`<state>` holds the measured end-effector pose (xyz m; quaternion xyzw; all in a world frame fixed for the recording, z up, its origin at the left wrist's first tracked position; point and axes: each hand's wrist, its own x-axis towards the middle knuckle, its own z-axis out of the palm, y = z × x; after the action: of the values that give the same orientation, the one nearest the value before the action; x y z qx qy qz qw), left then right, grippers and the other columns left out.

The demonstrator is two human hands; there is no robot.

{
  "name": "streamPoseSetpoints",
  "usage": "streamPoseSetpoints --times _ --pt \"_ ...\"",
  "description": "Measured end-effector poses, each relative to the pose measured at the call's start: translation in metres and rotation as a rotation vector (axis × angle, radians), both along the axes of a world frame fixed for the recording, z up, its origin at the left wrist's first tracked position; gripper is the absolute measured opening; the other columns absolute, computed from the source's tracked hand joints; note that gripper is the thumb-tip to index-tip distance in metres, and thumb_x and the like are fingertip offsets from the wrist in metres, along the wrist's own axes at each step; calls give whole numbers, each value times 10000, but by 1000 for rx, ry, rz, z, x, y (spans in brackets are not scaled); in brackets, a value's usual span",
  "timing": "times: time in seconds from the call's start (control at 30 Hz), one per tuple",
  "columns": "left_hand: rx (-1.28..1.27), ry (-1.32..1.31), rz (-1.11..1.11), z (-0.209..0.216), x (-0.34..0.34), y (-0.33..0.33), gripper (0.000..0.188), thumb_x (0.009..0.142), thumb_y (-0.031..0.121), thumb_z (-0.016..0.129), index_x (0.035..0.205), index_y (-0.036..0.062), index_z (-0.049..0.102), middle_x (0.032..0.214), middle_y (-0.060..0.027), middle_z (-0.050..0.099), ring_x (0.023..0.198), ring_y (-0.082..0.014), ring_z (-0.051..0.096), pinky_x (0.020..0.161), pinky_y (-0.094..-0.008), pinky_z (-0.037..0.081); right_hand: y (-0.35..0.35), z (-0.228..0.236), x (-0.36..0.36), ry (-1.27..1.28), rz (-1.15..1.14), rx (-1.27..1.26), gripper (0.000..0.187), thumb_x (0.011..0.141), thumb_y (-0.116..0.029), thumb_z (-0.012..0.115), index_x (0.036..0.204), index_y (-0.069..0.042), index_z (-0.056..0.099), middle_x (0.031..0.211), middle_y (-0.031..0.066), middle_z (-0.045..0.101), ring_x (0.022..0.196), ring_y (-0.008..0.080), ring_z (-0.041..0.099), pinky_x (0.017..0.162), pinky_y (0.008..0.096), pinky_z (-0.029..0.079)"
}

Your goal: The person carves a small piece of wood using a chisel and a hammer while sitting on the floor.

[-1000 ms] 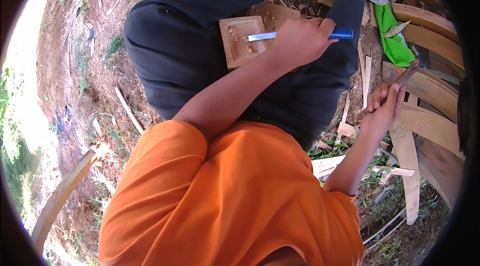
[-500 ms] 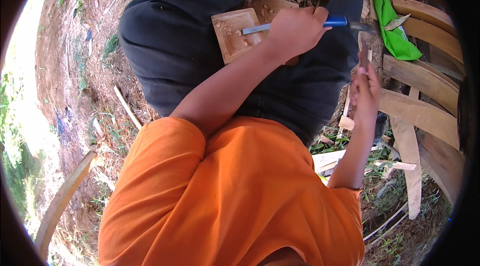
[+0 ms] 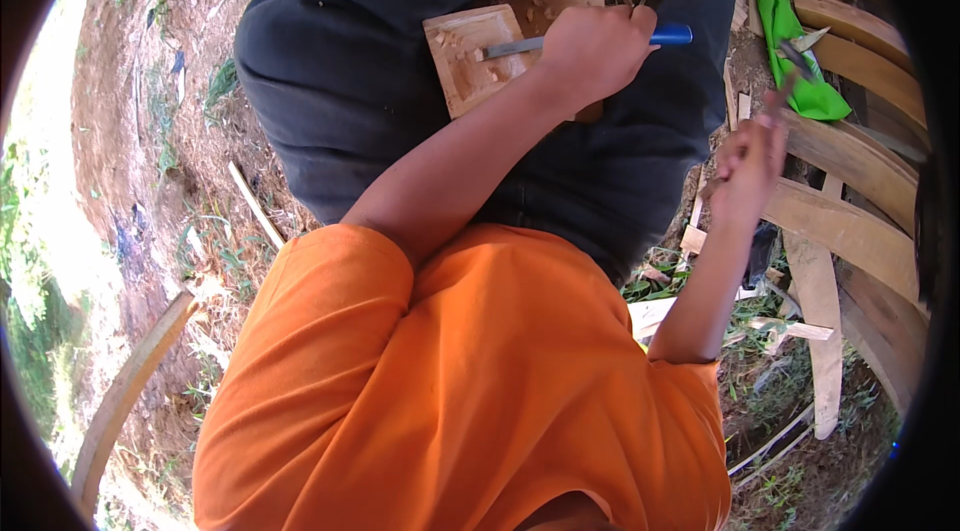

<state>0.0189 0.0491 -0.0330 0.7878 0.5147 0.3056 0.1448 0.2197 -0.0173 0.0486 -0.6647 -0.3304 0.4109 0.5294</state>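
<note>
My left hand (image 3: 597, 53) is closed around a chisel (image 3: 516, 47); its blue handle end sticks out to the right. The metal blade points left, its tip on a squarish wooden piece (image 3: 452, 91) with a hollowed face and loose chips. This piece lies between my legs, partly hidden by my left hand and forearm. At the right, my right hand (image 3: 748, 159) grips a hammer (image 3: 784, 96) by its handle. The hammer is smeared by motion, its head raised above and to the right of the chisel handle's end, apart from it.
Curved wooden boards (image 3: 850, 211) are piled along the right. A bright green bag (image 3: 790, 61) lies beside my right foot. Wood offcuts (image 3: 690, 231) and grass cover the ground on the right. At the lower left a curved wooden strip (image 3: 125, 386) rises from the soil.
My right hand has swung the hammer away to the right, off the chisel handle's end. My left hand and the chisel stay nearly in place.
</note>
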Motion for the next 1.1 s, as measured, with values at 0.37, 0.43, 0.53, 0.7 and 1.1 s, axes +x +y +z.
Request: streamPoseSetpoints --times 0.37,0.43,0.53,0.7,1.1 --pt "-73 69 34 -7 -10 0 294 911 333 712 939 56 622 748 -114 700 687 -308 720 587 -445 570 -3 -3 -8 22 405 -328 420 1059 -250 579 1441 -92 510 762 -61 471 501 -22 355 424 153 291" --pt "-152 105 31 -8 -12 -1 297 908 335 715 945 55 622 756 -114 698 690 -310 719 592 -446 571 -4 -3 0 11 440 -340 443 1055 -246 587 1466 -105 503 763 -67 467 500 -22 355 416 150 286" --pt "-116 77 12 -3 -11 -1 297 900 329 728 961 58 623 764 -115 698 691 -313 717 590 -444 570 -6 6 3 73 252 -191 446 1059 -215 571 1481 -93 490 791 -53 459 515 -16 356 424 156 282" --pt "64 -157 67 22 -4 -1 285 909 330 722 977 71 623 766 -118 697 666 -330 707 576 -450 566 -7 26 18 43 146 -102 441 1074 -168 527 1499 -70 461 805 -37 443 528 -1 336 436 166 282" --pt "104 -272 78 22 -5 4 303 909 349 720 1012 78 632 784 -114 701 664 -352 702 581 -464 566 2 55 6 6 91 71 430 1062 -178 554 1480 -101 490 771 -52 441 527 1 344 423 172 263"
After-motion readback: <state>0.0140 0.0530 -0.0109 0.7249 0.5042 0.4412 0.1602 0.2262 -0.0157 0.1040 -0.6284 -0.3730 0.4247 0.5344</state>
